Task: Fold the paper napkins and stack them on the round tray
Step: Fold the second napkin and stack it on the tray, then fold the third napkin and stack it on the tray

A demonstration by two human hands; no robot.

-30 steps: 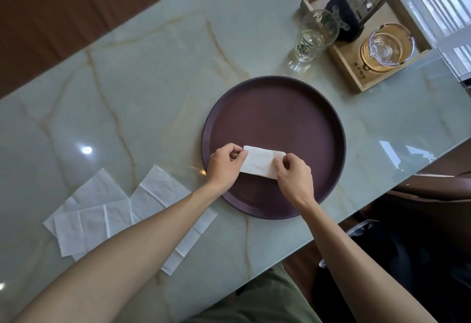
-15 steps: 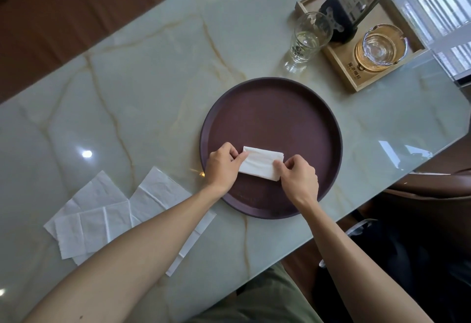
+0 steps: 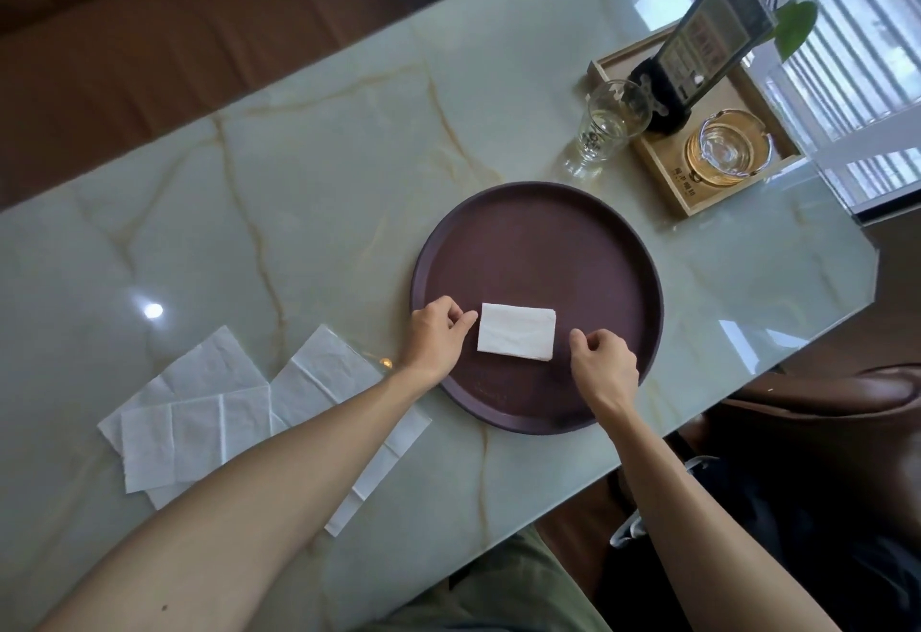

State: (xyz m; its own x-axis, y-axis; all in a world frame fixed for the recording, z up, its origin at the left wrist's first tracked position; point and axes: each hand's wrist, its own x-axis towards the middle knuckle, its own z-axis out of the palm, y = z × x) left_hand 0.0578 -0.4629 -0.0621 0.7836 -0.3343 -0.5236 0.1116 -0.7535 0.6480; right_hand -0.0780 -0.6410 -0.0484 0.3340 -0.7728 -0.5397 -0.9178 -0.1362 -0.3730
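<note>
A pale green marble table [image 3: 309,212] with amber veins runs diagonally across the frame, brown upholstered seating behind it along the top left and a window with blinds at the upper right. Right of centre on the table sits the round tray [image 3: 538,242], dark maroon with a low rim. At the lower left of the frame lie the unfolded napkins [image 3: 199,412], several white sheets overlapping flat on the marble, partly covered by the left forearm. In the upper right a square wooden tray [image 3: 663,172] holds an amber glass ashtray [image 3: 727,147] and a black stand with a card; a clear drinking glass [image 3: 608,128] stands on the marble just beside its left edge.

On the near part of the round tray lies one folded napkin [image 3: 517,339], a small white rectangle, flat. The left hand [image 3: 438,340] is at the napkin's left edge, fingers loosely curled, fingertips touching or almost touching that edge and gripping nothing. The right hand [image 3: 605,367] hovers just right of the napkin, apart from it, thumb and forefinger pinched nearly together on nothing.
</note>
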